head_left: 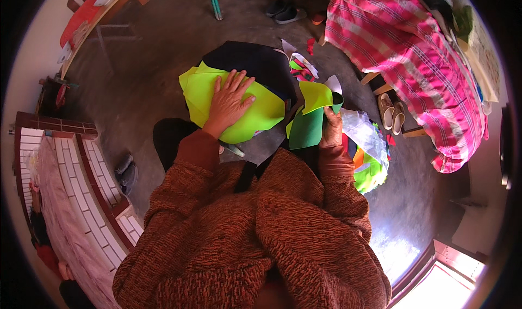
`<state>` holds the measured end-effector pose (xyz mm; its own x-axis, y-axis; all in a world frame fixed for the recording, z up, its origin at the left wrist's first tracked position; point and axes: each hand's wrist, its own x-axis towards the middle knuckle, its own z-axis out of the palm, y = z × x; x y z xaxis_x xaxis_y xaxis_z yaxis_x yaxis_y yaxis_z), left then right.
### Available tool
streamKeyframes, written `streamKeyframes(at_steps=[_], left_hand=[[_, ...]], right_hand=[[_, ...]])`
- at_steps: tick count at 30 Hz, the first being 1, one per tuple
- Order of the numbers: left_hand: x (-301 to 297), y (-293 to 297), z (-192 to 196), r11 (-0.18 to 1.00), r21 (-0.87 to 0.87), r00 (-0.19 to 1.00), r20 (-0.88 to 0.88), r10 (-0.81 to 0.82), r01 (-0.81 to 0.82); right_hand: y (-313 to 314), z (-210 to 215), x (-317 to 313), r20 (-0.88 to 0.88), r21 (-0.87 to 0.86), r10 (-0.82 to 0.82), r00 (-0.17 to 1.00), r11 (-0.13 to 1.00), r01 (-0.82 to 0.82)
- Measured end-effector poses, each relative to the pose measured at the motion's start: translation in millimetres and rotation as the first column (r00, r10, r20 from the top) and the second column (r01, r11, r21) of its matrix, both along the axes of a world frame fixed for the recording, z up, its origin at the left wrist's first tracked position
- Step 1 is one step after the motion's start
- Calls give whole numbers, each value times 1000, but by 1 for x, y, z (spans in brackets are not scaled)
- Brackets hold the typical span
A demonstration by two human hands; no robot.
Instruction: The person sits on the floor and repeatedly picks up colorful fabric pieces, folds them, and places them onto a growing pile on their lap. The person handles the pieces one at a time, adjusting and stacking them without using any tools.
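My left hand [232,105] lies flat with fingers spread on lime-yellow sheets of cloth-like material [266,108]. Under and beyond those sheets spreads a black piece [250,59]; what holds them up is mostly hidden. To the right, my right hand [331,128] is closed on a bundle of limp pieces. A dark green piece [306,129] hangs down from it, and a curled lime piece [315,96] sticks up over the top. The fingertips behind the bundle are partly hidden.
Coloured scraps [302,67] lie beyond my right hand. Beside my right forearm sits a clear plastic bag [364,132] with bright pieces around it. A pink plaid cloth [397,48] drapes furniture at right, pale shoes [392,113] below. Dark shoes [285,13] lie far off.
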<state>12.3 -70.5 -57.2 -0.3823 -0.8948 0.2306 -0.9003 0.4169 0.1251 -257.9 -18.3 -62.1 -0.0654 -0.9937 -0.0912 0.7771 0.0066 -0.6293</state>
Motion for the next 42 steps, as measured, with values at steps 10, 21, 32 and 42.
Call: streamKeyframes(at_steps=[10,21,32,42], left_hand=[[-43,29,52,964,-61,792,-558,-247,258],[-79,53,38,970,-77,683,-697,-219,232],[-65,59,44,742,356,152,-931,331,567],[-72,65,33,750,331,191,-944,270,573]], right_hand=[[0,1,9,-209,-12,106,972,994,-111],[1,-1,9,-425,-102,148,893,973,-209],[0,11,7,-377,-82,351,857,909,-409],[0,10,5,-246,-87,283,927,946,-312]])
